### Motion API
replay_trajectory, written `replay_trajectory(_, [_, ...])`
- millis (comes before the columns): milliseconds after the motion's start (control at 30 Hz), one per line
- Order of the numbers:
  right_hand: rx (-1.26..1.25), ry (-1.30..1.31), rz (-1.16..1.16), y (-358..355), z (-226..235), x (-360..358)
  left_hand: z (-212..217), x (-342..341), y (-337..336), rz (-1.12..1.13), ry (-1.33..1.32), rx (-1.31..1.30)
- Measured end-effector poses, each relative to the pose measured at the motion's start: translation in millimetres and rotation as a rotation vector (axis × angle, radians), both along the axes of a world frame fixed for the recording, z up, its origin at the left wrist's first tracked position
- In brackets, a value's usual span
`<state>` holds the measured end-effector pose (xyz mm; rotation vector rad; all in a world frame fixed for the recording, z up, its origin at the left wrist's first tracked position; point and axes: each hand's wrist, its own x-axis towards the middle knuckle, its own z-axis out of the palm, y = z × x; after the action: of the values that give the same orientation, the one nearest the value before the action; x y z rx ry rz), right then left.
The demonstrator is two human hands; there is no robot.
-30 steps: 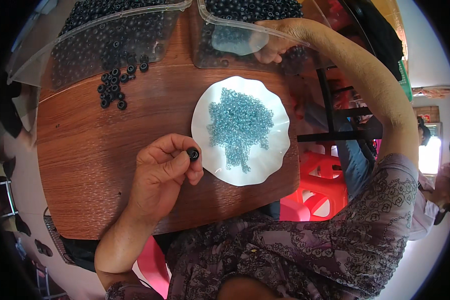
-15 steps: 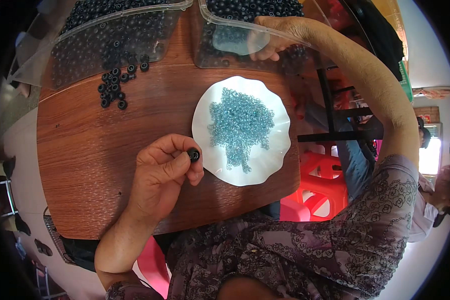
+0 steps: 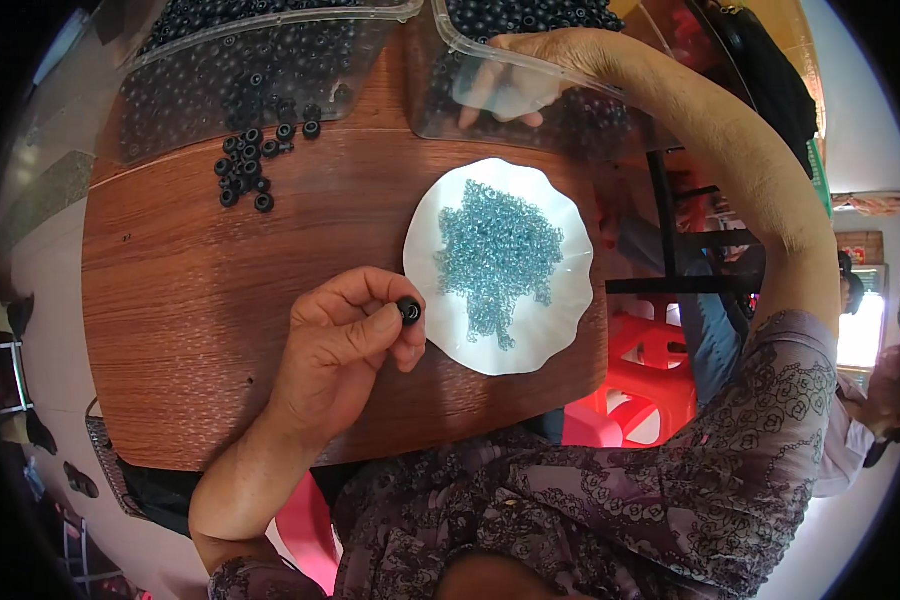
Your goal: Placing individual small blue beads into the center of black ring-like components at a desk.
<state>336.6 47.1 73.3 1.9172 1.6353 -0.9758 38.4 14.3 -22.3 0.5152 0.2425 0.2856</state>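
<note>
My left hand (image 3: 345, 335) is closed in a pinch on a round black bead (image 3: 409, 311) with a light-rimmed hole, held just left of the plate. The white scalloped plate (image 3: 560, 325) bears a heap of small clear blue-green beads (image 3: 500, 245). My right hand (image 3: 515, 90) reaches into the right clear plastic bin (image 3: 425, 100), among black beads. Seen through the bin's hazy wall, its fingers look spread apart; whether they touch any bead is hidden.
Another clear bin (image 3: 170, 110) of black beads stands at the far left. Several loose black beads (image 3: 242, 170) lie in front of it on the brown wooden table (image 3: 190, 300). Red plastic stools (image 3: 650, 370) stand beyond the table's right edge. Another person (image 3: 855, 420) is at far right.
The view has shifted slightly, so table and plate sit a little farther right. My right hand has moved leftward inside the bin, its fingers more spread. My left hand keeps its bead.
</note>
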Motion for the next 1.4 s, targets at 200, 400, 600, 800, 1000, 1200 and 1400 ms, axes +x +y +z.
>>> replay_trajectory(200, [0.046,0.189,-0.064,-2.2,-4.8,13.4,0.3,1.0,-0.1,-0.007,0.004,-0.011])
replay_trajectory(400, [0.027,0.612,-0.259,5.7,-14.0,22.6,0.1,0.5,-1.3,0.001,0.005,0.000])
replay_trajectory(600, [0.034,0.405,-0.096,6.3,-10.0,20.8,0.3,-0.9,-2.1,-0.001,-0.004,-0.005])
replay_trajectory(800, [0.088,0.142,-0.055,2.8,-4.6,0.4,-0.5,-0.7,-1.3,-0.002,-0.005,-0.013])
replay_trajectory(1000, [0.012,0.078,-0.028,2.8,-8.0,4.2,-2.3,0.3,-0.2,-0.013,-0.015,-0.003])
replay_trajectory(1200, [0.204,0.514,0.009,1.7,-15.3,21.8,-2.7,-0.5,-1.1,-0.014,-0.010,-0.006])
replay_trajectory(1400, [0.059,0.724,-0.316,3.4,-23.3,21.7,-1.9,-0.7,-0.4,-0.003,0.011,0.014])
